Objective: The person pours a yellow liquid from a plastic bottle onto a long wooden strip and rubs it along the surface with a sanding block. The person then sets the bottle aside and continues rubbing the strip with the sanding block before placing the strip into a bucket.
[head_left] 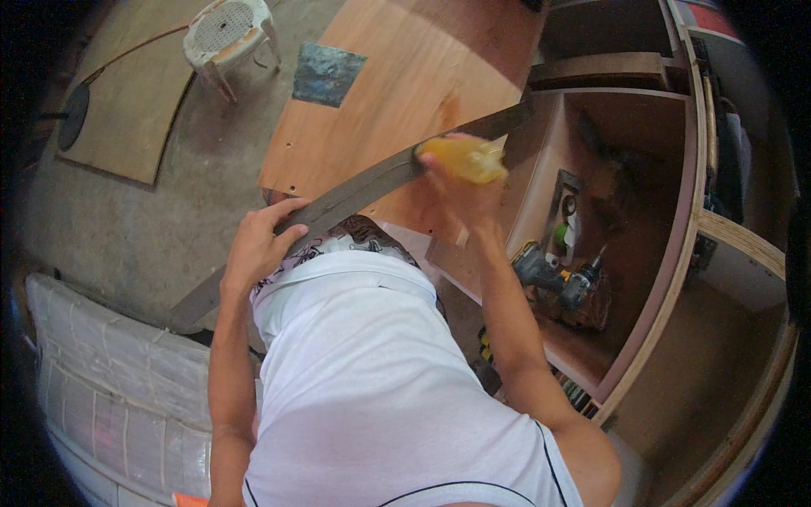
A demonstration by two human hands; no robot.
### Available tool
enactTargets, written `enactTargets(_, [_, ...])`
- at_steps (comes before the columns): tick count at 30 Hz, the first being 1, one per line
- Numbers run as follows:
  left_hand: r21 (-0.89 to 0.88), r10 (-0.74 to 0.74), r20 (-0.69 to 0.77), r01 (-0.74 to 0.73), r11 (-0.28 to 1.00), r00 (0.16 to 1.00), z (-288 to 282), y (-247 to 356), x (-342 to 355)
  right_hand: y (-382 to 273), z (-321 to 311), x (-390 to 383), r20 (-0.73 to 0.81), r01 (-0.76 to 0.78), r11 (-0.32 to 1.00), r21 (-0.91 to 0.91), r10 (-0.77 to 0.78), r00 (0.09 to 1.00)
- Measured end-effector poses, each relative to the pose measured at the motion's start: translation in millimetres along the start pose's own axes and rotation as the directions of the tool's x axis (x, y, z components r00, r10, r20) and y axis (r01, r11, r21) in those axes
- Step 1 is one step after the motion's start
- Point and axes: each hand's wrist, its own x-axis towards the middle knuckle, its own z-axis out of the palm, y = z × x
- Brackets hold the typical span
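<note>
A long, narrow grey-brown strip (359, 186) runs slantwise in front of me, from the floor at the lower left up toward the cabinet at the right. My left hand (262, 241) grips it, thumb on the near side and fingers across the far edge. In my right hand (460, 198) is a yellow, shiny thing (466, 160), held against or just above the strip farther along. Motion blurs it, so its exact kind is unclear. Beyond the strip lies a broad plywood panel (405, 84) with a dark, stained square patch (328, 76) on it.
At right stands an open wooden cabinet box (623, 95); a cordless drill (574, 283) and a roll of tape (568, 205) lie inside. A white plastic stool (226, 32) stands at the far left. Plastic-wrapped stacked goods (127, 372) sit at the near left.
</note>
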Motion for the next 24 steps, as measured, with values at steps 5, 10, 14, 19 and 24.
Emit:
enactTargets(5, [-0.009,-0.036,0.019,0.037,0.999,0.999,-0.2,3.0,-1.2,21.2,-7.7,13.1,-0.095,-0.086,0.993,-0.086,0.078,0.992])
enactTargets(10, [-0.031,-0.024,0.007,0.024,0.999,1.0,1.6,1.6,-5.1,3.7,-9.9,10.1,-0.083,-0.034,0.999,-0.012,0.033,0.996])
enactTargets(14, [0.013,0.021,-0.027,-0.02,1.0,0.999,2.1,6.8,-6.3,37.4,-10.1,20.3,-0.149,-0.07,0.954,-0.29,0.027,0.988])
enactTargets(19, [-0.013,0.023,-0.019,-0.024,1.0,1.0,1.6,1.3,-4.2,39.4,-3.6,22.4,-0.167,-0.114,0.97,-0.214,0.078,0.983])
enactTargets(24, [0.043,-0.019,-0.014,0.019,0.999,1.0,0.9,10.1,-4.7,24.4,-9.4,23.1,-0.16,0.013,0.975,-0.223,-0.049,0.986])
